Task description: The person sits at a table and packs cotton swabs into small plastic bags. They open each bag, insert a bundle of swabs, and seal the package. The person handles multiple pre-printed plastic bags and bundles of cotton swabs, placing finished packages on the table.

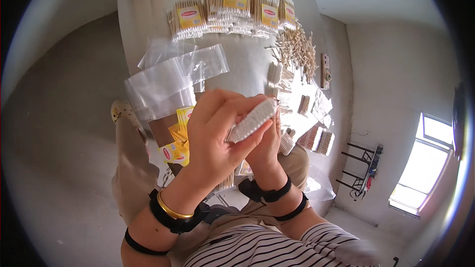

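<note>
Up in front of my body, a pack of cotton swabs [254, 120] is tilted so that its row of white tips faces up. My left hand [212, 127] is closed round it, with the thumb along its near side. My right hand [267, 147] grips the pack from the other side, and its fingers are partly hidden behind it. Beyond my left hand lie clear plastic bags [161, 88] in a loose stack. Yellow printed cards [178, 141] are scattered beside that hand's wrist.
Packed cotton swab bundles [231, 7] are piled at the table's [143, 22] far side. Loose swabs [297, 52] heap at the right, with several small bundles [281, 76] nearer me. Another person's leg [129, 163] stands at the left. A black rack [363, 170] stands by the right wall.
</note>
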